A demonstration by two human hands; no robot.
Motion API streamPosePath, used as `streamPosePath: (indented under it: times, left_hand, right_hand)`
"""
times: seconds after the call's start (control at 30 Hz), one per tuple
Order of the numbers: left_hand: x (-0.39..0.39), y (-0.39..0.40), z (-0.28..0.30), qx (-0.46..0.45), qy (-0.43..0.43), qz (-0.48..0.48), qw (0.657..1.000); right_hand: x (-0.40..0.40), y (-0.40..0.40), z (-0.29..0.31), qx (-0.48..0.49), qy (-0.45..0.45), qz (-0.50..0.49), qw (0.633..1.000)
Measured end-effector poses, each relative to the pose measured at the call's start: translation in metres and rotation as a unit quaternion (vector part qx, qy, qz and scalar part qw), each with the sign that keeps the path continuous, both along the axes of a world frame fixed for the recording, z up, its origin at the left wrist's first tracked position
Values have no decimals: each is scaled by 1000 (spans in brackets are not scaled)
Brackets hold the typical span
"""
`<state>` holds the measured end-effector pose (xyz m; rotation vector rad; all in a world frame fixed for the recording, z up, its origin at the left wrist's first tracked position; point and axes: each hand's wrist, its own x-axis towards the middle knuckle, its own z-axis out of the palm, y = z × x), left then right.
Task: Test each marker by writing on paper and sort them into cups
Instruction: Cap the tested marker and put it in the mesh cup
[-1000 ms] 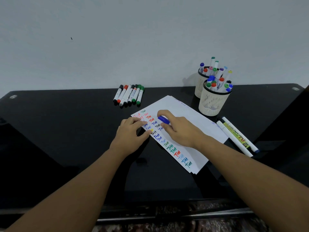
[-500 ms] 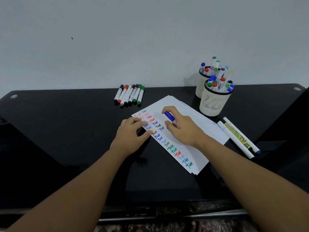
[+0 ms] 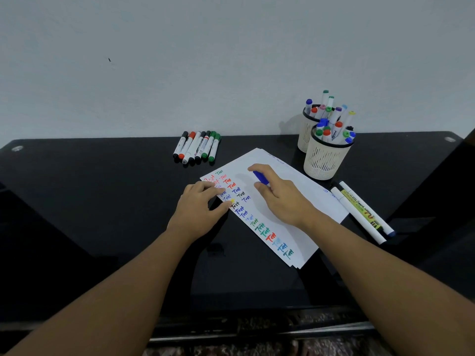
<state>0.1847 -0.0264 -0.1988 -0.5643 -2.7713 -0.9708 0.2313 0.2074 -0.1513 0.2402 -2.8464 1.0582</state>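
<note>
White paper sheets (image 3: 303,191) lie on the black table (image 3: 102,201), with a column of coloured "Test" marks along their left edge. My right hand (image 3: 280,199) grips a blue marker (image 3: 261,177) over the middle of the paper. My left hand (image 3: 199,209) presses flat fingers on the paper's left edge. Two cream mesh cups stand at the back right, the near cup (image 3: 325,158) and the far cup (image 3: 307,132), both filled with several capped markers. Several markers (image 3: 196,147) lie in a row at the back centre.
Two long white markers (image 3: 359,210) lie on the table right of the paper, below the near cup. A grey wall rises behind the table. The table's front edge runs close to me, with patterned floor below it.
My right hand has carried the blue marker to the right and a little back across the paper, away from the written column. My left hand has stayed on the paper's edge.
</note>
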Motion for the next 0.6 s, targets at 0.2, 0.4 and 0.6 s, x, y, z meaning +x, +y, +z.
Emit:
streamPosePath:
  times: [0.2, 0.4, 0.6]
  left_hand:
    - [1, 1, 0, -4, 0, 3, 1000]
    - [1, 0, 0, 4, -5, 4, 1000]
    - [-1, 1, 1, 1, -5, 3, 1000]
  right_hand:
    - [-1, -3, 2, 0, 7, -11, 1000]
    - [1, -2, 1, -18, 16, -11, 1000]
    - [3, 3, 13, -106, -50, -32, 993]
